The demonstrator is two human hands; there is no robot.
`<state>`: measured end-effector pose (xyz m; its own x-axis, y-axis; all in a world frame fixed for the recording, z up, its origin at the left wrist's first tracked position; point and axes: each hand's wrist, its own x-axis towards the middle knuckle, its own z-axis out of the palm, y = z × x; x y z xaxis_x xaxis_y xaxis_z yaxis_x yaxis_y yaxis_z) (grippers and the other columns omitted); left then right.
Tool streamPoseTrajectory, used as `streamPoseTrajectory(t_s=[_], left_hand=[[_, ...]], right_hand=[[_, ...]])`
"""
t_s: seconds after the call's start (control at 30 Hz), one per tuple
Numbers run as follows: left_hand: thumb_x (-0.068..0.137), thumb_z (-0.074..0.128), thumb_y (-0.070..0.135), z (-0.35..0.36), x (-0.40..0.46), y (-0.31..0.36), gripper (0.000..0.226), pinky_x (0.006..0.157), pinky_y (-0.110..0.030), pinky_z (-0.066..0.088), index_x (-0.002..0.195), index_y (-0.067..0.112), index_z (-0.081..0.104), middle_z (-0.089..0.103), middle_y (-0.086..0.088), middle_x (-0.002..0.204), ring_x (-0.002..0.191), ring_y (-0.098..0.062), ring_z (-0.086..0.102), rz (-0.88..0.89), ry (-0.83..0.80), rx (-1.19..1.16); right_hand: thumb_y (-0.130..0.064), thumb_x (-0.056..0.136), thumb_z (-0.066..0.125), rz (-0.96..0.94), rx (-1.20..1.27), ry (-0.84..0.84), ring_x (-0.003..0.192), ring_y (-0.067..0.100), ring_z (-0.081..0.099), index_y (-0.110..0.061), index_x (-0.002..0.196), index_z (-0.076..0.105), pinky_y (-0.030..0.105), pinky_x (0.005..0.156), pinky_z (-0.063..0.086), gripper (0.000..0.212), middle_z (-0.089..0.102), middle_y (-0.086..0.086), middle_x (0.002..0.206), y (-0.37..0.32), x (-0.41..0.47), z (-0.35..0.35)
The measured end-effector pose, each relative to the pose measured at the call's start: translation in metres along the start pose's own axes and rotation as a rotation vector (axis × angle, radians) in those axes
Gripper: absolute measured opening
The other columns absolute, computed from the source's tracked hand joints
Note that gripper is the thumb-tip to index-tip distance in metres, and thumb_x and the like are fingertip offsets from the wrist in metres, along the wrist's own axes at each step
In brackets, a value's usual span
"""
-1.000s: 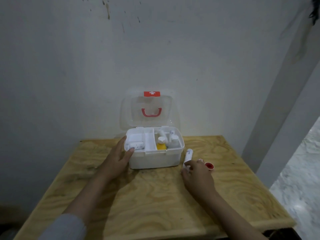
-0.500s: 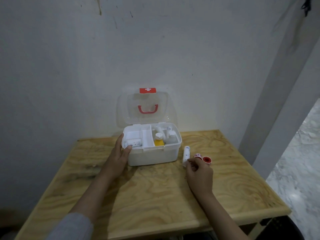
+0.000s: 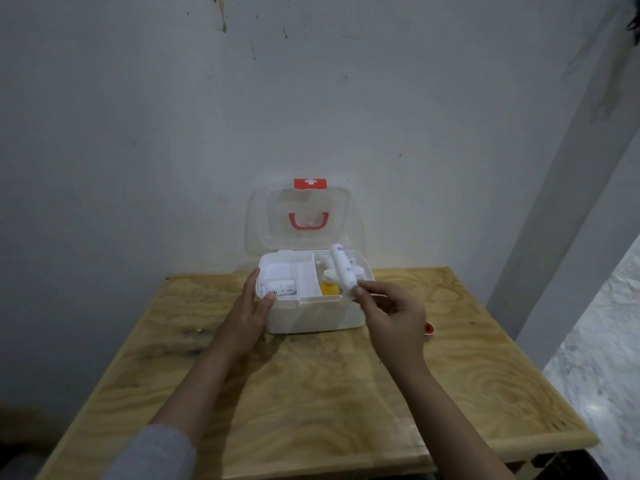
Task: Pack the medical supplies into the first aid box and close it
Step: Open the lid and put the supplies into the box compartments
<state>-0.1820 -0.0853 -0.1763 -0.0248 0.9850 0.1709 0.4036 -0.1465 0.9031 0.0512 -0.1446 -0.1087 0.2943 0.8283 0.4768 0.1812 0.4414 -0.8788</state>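
A person's right hand [image 3: 394, 315] pinches a white cylindrical roll [image 3: 342, 268] by one end above the right compartment of the open white plastic first aid box [image 3: 311, 315] on a plywood table [image 3: 311, 403]; the left hand [image 3: 246, 315] clasps the box's left corner.

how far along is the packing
Done: a yellow bottle and a labelled roll lie in the box. In hand: the right hand pinches a white tube over the box's right compartment while the left hand holds the box. Left: a red item on the table beside it, and the lid stands open.
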Motion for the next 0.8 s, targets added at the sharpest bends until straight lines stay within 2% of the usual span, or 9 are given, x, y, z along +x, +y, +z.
streamPoseTrajectory(t_s=[0.13, 0.27, 0.3, 0.4, 0.5, 0.67, 0.8], left_hand=[[0.078, 0.036, 0.073, 0.0, -0.001, 0.003, 0.075, 0.11, -0.049, 0.036, 0.144, 0.048, 0.012, 0.031, 0.006, 0.153, 0.135, -0.017, 0.036, 0.006, -0.003, 0.006], [0.082, 0.036, 0.071, 0.0, -0.002, 0.002, 0.07, 0.108, -0.047, 0.039, 0.144, 0.048, 0.012, 0.033, 0.009, 0.152, 0.134, -0.014, 0.038, 0.019, 0.006, 0.012], [0.082, 0.037, 0.071, 0.0, -0.002, 0.002, 0.07, 0.108, -0.047, 0.039, 0.144, 0.049, 0.012, 0.033, 0.01, 0.152, 0.134, -0.013, 0.038, 0.017, 0.008, 0.01], [0.083, 0.038, 0.067, 0.0, -0.002, 0.002, 0.069, 0.109, -0.045, 0.039, 0.144, 0.047, 0.014, 0.035, 0.01, 0.151, 0.133, -0.012, 0.039, 0.021, 0.008, -0.001], [0.083, 0.038, 0.064, 0.0, -0.004, 0.005, 0.07, 0.108, -0.041, 0.039, 0.145, 0.044, 0.014, 0.036, 0.011, 0.149, 0.131, -0.01, 0.04, 0.027, 0.007, -0.013], [0.082, 0.037, 0.067, 0.001, -0.004, 0.004, 0.07, 0.11, -0.044, 0.036, 0.145, 0.046, 0.014, 0.033, 0.01, 0.151, 0.135, -0.012, 0.036, 0.026, 0.017, 0.001], [0.084, 0.035, 0.066, 0.002, -0.003, 0.004, 0.067, 0.109, -0.044, 0.037, 0.144, 0.047, 0.012, 0.031, 0.007, 0.153, 0.136, -0.015, 0.035, 0.017, 0.019, 0.021]], right_hand=[[-0.015, 0.076, 0.073, 0.085, -0.118, -0.185, 0.072, 0.008, 0.069, -0.014, 0.086, 0.076, 0.021, 0.069, 0.055, 0.01, 0.074, -0.003, 0.083, -0.005, 0.013, 0.036], [-0.014, 0.081, 0.066, 0.019, -0.335, -0.245, 0.069, 0.005, 0.062, -0.008, 0.093, 0.074, 0.007, 0.064, 0.045, 0.015, 0.074, 0.003, 0.09, -0.003, 0.019, 0.063], [-0.013, 0.082, 0.064, -0.009, -0.387, -0.249, 0.071, 0.006, 0.061, -0.007, 0.094, 0.073, 0.008, 0.065, 0.046, 0.016, 0.074, 0.004, 0.091, -0.001, 0.02, 0.067], [-0.012, 0.084, 0.059, -0.077, -0.495, -0.237, 0.077, 0.016, 0.063, -0.007, 0.091, 0.073, 0.024, 0.068, 0.05, 0.017, 0.071, 0.007, 0.091, 0.006, 0.02, 0.075], [-0.013, 0.085, 0.058, -0.127, -0.525, -0.192, 0.073, 0.015, 0.056, -0.006, 0.089, 0.073, 0.023, 0.064, 0.042, 0.017, 0.067, 0.008, 0.086, 0.012, 0.017, 0.081], [-0.006, 0.081, 0.065, -0.26, -0.404, -0.063, 0.067, 0.017, 0.061, -0.004, 0.084, 0.072, 0.025, 0.06, 0.052, 0.008, 0.068, 0.008, 0.075, 0.021, 0.009, 0.078], [-0.012, 0.084, 0.061, -0.174, -0.472, -0.125, 0.078, 0.019, 0.062, -0.006, 0.093, 0.073, 0.02, 0.068, 0.046, 0.016, 0.069, 0.008, 0.088, 0.027, 0.01, 0.075]])
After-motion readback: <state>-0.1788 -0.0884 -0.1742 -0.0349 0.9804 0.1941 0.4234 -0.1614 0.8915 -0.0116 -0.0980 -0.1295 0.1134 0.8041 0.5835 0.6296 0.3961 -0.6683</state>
